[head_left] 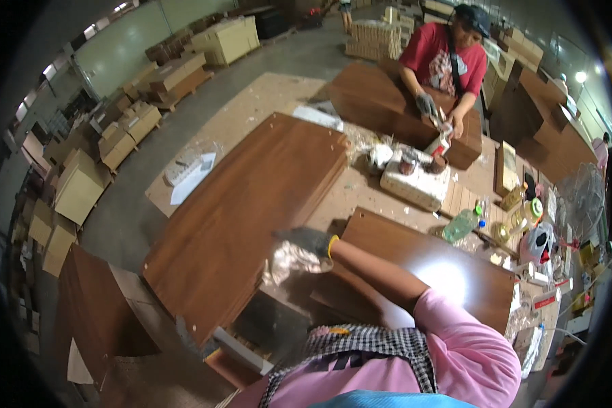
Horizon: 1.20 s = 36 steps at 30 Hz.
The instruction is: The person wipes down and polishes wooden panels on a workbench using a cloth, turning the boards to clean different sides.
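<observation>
My right hand, in a dark grey glove with a yellow cuff, is closed on a crumpled pale rag. The rag lies at the near right edge of a long brown wood-grain panel, which rests on top of others like it. Small holes show near the panel's corners. Beneath my right forearm is a second brown panel, with a bright light reflected on it. My left hand cannot be made out. A dark blurred shape sits in front of my checked apron, and I cannot tell what it is.
Across the worktable, a co-worker in a red shirt handles a small item over a brown box-shaped piece. A white block with small pots, a green-tinted bottle and other clutter stand at right. Stacked cartons line the left.
</observation>
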Each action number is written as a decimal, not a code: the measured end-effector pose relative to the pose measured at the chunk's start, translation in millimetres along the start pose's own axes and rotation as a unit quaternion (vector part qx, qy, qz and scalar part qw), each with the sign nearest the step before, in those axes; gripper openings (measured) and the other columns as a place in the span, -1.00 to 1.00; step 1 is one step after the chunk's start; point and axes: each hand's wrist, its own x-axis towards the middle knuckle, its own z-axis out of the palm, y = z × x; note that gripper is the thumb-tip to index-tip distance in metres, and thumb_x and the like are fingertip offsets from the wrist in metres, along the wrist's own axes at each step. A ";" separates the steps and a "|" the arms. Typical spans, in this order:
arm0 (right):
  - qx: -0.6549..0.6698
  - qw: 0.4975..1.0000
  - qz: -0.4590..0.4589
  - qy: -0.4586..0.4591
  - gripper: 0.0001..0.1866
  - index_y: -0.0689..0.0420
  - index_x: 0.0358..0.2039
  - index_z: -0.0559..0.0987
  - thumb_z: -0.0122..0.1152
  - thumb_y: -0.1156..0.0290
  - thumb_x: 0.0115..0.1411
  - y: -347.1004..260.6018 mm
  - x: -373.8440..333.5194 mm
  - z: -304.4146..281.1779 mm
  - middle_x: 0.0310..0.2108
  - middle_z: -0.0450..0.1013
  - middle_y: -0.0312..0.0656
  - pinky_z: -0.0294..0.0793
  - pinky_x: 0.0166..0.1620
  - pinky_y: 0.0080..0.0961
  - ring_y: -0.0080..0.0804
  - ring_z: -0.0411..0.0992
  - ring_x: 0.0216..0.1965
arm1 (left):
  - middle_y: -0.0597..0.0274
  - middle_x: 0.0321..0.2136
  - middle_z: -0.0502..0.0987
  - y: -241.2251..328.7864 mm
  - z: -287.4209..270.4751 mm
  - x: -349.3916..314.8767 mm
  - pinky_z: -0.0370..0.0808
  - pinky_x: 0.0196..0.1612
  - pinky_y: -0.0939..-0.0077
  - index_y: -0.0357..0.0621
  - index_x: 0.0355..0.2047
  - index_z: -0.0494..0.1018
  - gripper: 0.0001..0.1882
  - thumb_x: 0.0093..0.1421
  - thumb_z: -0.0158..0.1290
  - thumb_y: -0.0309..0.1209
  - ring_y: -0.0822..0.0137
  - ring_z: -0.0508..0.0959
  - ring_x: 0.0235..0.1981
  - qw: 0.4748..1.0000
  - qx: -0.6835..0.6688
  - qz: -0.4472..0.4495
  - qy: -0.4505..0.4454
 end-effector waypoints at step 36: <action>-0.477 0.725 0.124 0.480 -0.58 -0.02 0.04 0.62 0.33 0.14 0.20 1.6 -376.7 -90.8 0.01 0.55 -0.09 0.35 0.19 -0.09 0.00 0.40 0.12 | -0.28 0.13 0.48 -84.2 415.6 355.5 0.37 0.22 -0.07 -0.27 0.21 0.42 -0.03 0.31 -0.43 0.39 -0.25 0.48 0.16 0.557 0.790 0.146 -0.211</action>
